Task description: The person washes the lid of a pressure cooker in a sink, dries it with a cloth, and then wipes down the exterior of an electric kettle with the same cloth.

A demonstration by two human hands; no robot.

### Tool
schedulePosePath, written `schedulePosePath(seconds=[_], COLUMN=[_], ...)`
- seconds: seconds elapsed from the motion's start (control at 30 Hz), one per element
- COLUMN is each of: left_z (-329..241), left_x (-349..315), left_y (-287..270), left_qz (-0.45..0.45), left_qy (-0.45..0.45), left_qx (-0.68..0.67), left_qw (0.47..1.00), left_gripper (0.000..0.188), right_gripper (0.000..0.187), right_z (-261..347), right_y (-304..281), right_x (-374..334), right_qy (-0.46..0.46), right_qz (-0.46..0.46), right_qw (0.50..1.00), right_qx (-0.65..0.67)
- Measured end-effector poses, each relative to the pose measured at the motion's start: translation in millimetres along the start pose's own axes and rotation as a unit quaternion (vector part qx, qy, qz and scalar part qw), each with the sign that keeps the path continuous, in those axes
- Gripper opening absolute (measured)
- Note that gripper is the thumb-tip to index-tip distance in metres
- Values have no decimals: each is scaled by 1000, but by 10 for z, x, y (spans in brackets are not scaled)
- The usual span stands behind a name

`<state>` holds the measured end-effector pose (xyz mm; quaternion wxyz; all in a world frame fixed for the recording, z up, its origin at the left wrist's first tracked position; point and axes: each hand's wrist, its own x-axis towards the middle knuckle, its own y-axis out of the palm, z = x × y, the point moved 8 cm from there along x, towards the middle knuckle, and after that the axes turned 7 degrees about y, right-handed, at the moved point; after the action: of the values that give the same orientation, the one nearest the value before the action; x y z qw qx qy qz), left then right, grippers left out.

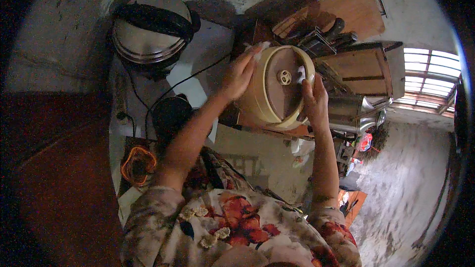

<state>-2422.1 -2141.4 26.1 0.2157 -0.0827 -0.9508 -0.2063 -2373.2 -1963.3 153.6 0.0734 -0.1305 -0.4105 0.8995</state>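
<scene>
A round cream box [271, 111] with a brown see-through lid is held up in front of me, tilted. In the middle of its lid sits a small cream knob [284, 77]. My right hand [316, 100] grips the box by its right rim, thumb on top. On the far left side, my left hand [241, 73] presses a crumpled white tissue or cloth [261, 48] against the box's outer wall. A small white patch [301, 73] shows on the lid near my right thumb; I cannot make out what it is.
To the left, a rounded steel-and-black cooker [151, 32] stands on a light table with a black cord. Nearer are a dark round pot-like thing [170, 113] and an orange coil [137, 165]. Beyond the box are a knife holder [316, 42], a wooden board [341, 12] and a steel pot [346, 113].
</scene>
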Motion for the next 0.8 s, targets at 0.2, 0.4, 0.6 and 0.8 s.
schedulePosePath(seconds=[0.2, 0.4, 0.6, 0.8], left_z=[884, 1250, 738, 426], left_x=[1067, 781, 76, -769], left_y=[584, 430, -200, -236], left_qz=[383, 265, 124, -140], left_qy=[-187, -327, -202, -130], left_qx=[7, -148, -10, 182], left_qw=[905, 895, 971, 965], left_gripper=[40, 49, 38, 36], right_gripper=[28, 27, 31, 34], right_z=[58, 35, 18, -214], right_y=[-23, -15, -36, -59], right_x=[-32, 15, -27, 294], right_qy=[-55, -69, -22, -67], right_qz=[-36, -55, -53, -82], right_qw=[997, 995, 998, 987], right_qx=[-38, -50, -21, -122])
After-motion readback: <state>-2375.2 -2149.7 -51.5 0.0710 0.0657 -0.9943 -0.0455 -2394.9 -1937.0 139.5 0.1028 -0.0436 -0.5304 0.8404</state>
